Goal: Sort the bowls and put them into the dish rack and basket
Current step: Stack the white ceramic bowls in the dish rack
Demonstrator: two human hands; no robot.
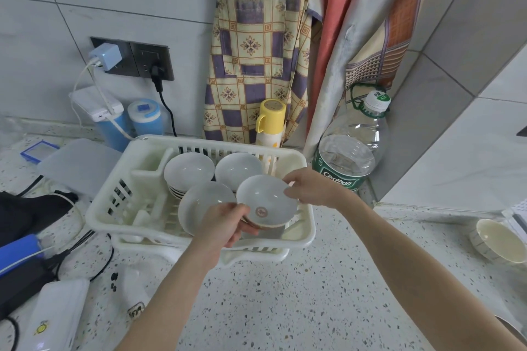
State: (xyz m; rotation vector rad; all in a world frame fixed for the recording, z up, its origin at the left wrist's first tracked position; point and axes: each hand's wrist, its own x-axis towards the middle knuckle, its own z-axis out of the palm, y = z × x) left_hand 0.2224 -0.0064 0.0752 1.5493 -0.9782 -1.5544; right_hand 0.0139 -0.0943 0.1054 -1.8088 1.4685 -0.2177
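Note:
A white plastic dish rack [108, 208] stands on the speckled counter. Inside it lean several white bowls: a stack at the back left [188, 169], one at the back right [238, 169] and one tilted in front [204, 204]. Over the rack's front right part both hands hold a white bowl with a red mark in its bottom [266, 202]. My left hand [228, 225] grips its near rim. My right hand [309, 186] pinches its far rim. A cream bowl with a patterned outside [497, 239] sits on the counter at far right.
A large clear water bottle [350, 151] and a yellow-capped flask [269, 122] stand just behind the rack. Cables, a charger and plastic lids [77, 165] crowd the left side. Aprons hang on the wall behind. Bare speckled counter [313, 293] lies in front of the rack.

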